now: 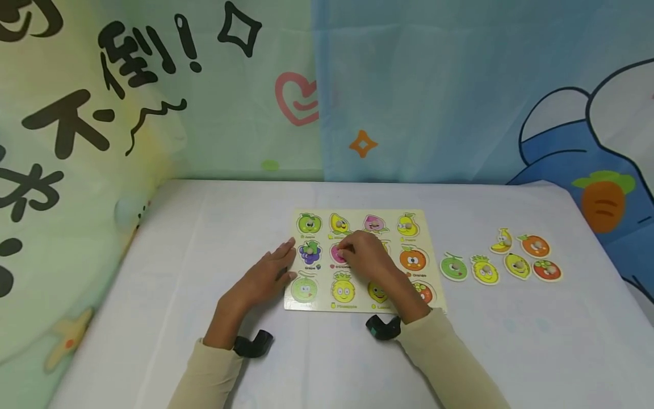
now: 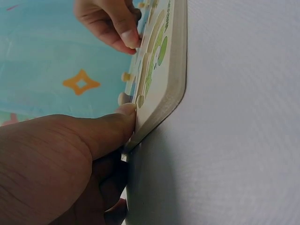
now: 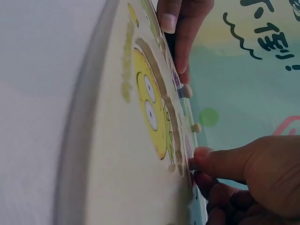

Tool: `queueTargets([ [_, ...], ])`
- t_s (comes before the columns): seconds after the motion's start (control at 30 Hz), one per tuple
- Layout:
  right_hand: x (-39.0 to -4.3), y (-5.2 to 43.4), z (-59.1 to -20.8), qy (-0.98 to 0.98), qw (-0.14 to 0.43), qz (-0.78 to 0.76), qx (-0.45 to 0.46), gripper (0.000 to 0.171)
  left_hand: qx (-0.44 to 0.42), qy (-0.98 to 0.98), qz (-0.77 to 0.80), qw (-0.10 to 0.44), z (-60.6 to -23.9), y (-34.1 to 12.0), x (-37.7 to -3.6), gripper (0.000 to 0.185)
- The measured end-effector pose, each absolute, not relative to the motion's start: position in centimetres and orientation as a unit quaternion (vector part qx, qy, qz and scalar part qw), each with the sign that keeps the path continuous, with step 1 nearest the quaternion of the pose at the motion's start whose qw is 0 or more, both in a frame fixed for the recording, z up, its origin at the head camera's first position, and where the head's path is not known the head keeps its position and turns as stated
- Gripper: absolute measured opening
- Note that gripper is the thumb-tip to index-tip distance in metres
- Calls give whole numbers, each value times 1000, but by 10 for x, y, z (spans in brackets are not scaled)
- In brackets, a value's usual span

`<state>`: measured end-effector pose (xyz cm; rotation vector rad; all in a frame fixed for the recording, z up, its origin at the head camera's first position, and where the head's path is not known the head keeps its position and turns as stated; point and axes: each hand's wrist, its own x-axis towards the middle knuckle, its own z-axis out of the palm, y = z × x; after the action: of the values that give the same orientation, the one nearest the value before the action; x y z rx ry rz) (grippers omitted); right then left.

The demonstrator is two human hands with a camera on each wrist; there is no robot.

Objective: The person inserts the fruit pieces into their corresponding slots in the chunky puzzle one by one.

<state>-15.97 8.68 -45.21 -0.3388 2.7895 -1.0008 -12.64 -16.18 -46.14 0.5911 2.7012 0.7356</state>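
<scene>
beige sleeves (image 1: 206,378) cover both forearms. at the left, the left hand (image 1: 260,278) rests against the left edge of the fruit board (image 1: 324,292), its fingers extended and relaxed, thumb on the rim by a corner; that touch presumably keeps the board from sliding. the apple (image 1: 309,224) and the grapes (image 1: 309,253) sit in the first column, each with a small peg, handy for lifting without prying at the edges. next to them, in the second column of the middle row, is the pink fruit piece (image 1: 337,258). the right hand (image 1: 369,258) leans over the board from the right, its thumb and fingers pinching that piece by its peg, most likely for fine control; whether it lies fully flat in its recess i cannot tell.

right of the board lie loose pieces: a green melon-like one (image 1: 453,267), a pineapple (image 1: 485,271), a banana (image 1: 502,241), a lemon (image 1: 517,266), an orange (image 1: 535,246) and a red fruit (image 1: 547,271), apparently kept within the right hand's reach.

white cloth with faint creases covers the worktop (image 1: 153,295). behind, a printed curtain (image 1: 245,142) runs from yellow-green with dark characters, past a red heart, to blue with a carrot (image 1: 604,205) at the far right.
</scene>
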Motion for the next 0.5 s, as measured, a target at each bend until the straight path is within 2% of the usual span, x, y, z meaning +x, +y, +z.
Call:
queueTargets([
  [0.37, -159, 94, -453, 929, 88, -334, -132, 18, 204, 934, 259, 140, -461, -163, -126, 59],
  [0.5, -160, 105, -454, 930, 73, -331, -141, 14, 205, 934, 258, 139, -460, -161, -126, 59],
])
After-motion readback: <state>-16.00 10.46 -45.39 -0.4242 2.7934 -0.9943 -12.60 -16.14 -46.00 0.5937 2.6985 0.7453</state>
